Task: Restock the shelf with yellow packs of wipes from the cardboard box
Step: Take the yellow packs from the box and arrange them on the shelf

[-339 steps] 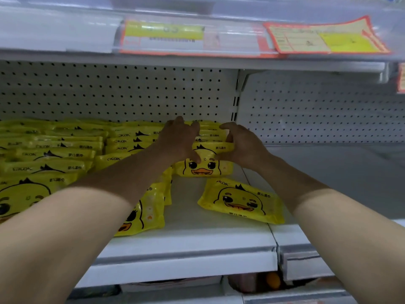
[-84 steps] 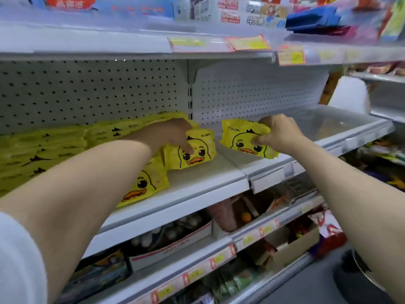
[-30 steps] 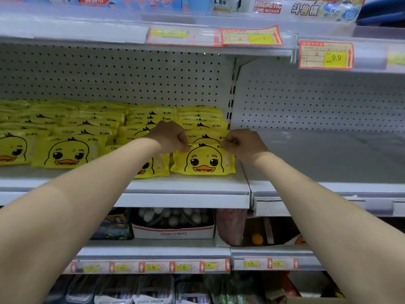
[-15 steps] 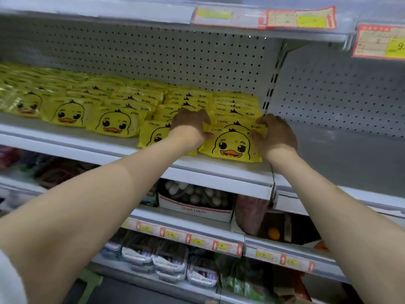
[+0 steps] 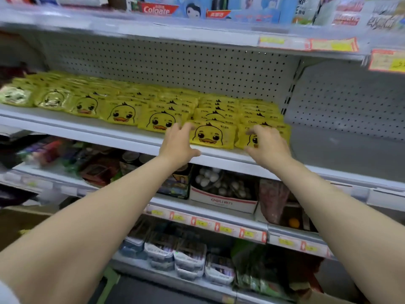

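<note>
the white metal shelf [image 5: 92, 133] carries rows of flat yellow duck-face packs of wipes [image 5: 122, 113], long axes running left-right. the front pack [image 5: 213, 135] lies between the hands. the left hand [image 5: 178, 145] is open, fingertips at its left edge. the right hand [image 5: 268, 144] is open, resting on the neighbouring pack [image 5: 242, 137].

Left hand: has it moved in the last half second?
Yes: the left hand shifted left, away from the shelf upright, and now sits left of the second-from-end pack.
</note>
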Tool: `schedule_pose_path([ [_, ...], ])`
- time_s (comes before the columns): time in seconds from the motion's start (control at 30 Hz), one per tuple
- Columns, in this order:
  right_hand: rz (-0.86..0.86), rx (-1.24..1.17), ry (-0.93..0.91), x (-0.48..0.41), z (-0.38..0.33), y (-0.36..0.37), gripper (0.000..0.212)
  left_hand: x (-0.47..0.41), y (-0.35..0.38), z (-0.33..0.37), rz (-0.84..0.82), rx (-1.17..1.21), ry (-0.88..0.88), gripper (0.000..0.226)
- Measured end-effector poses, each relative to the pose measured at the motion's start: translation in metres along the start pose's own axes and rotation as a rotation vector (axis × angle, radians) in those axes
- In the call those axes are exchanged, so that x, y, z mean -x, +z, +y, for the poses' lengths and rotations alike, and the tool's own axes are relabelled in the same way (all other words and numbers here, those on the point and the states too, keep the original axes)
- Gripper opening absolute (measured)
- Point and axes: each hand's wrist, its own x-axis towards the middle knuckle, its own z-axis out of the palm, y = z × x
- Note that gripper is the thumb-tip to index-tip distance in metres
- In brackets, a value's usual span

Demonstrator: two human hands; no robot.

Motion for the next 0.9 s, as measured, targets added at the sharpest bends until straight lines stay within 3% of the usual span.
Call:
schedule_pose_path([
  [0.33, -0.373, -0.028, -0.336, 0.080, -0.227, 0.061, 0.066, 0.145, -0.110, -0.179, -0.082, -0.175, -0.229, 0.074],
  [0.5, -0.432, -0.019, -0.509, 0.125, -0.337, 0.098, 0.073, 0.216, -0.160, -0.259, -0.127, -0.227, -0.344, 0.086],
  [0.7, -0.495, -0.050, -0.610, 0.150, -0.417, 0.140, 0.077, 0.266, -0.200, -0.332, -0.159, -0.268, -0.499, 0.099],
  [0.9, -0.530, -0.069, -0.657, 0.126, -0.467, 0.191, 0.073, 0.266, -0.203, -0.391, -0.126, -0.246, -0.554, 0.098],
])
